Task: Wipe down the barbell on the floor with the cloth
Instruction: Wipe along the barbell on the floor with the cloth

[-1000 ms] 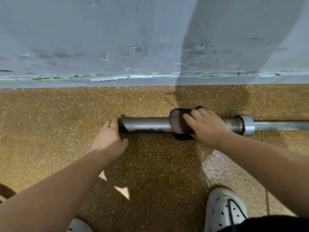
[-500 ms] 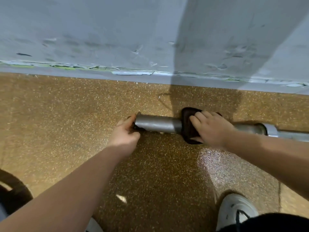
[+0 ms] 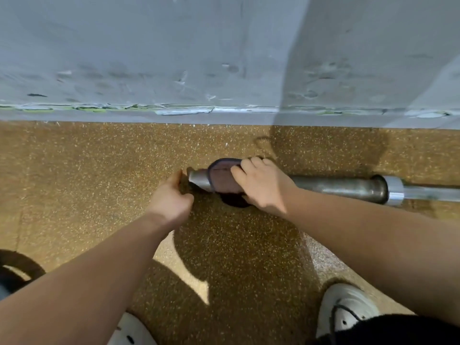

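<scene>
A steel barbell (image 3: 336, 186) lies on the speckled brown floor, parallel to the wall, its thick sleeve ending at the left. A dark brownish cloth (image 3: 224, 179) is wrapped over the sleeve close to that end. My right hand (image 3: 263, 188) presses the cloth around the sleeve and grips it. My left hand (image 3: 171, 199) holds the very tip of the sleeve, with fingers curled at its end face. The collar (image 3: 393, 189) and the thinner shaft run off to the right.
A grey scuffed wall (image 3: 199, 58) stands just behind the bar. Two white shoes (image 3: 346, 310) are at the bottom of the view. A dark curved object (image 3: 17, 267), partly cut off, sits at the lower left edge.
My right hand has slid the cloth leftward along the sleeve, from near the collar toward the sleeve's end. My left hand has stayed at the tip.
</scene>
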